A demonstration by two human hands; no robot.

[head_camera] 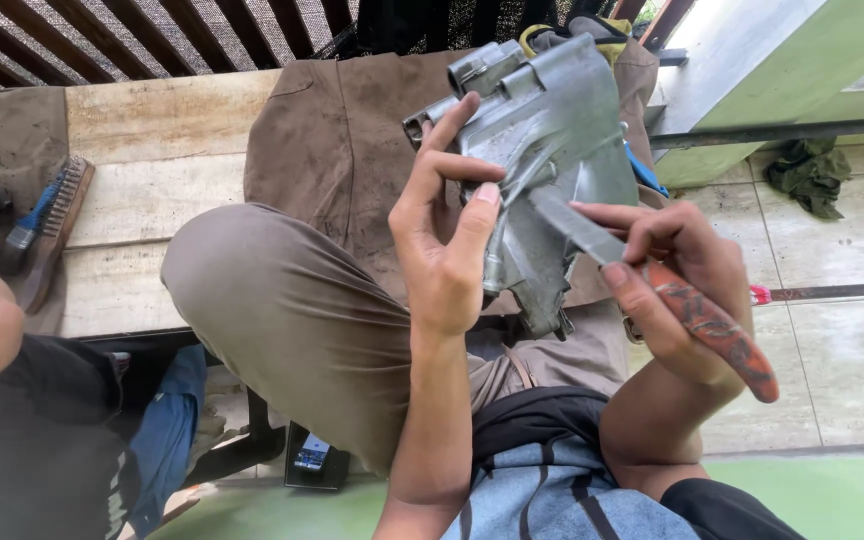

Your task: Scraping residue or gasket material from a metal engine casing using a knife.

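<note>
Over your raised knee, your left hand (442,250) clamps the grey metal casting (542,150); your right hand (677,280) grips the red-handled knife (652,280). Keep the blade flat, scraping away from your thumb.

Left of the metal part (552,150), the desk (152,170) lay open up to the wire brush (57,225). A bent knee (282,310) blocked the way below the metal part.
</note>
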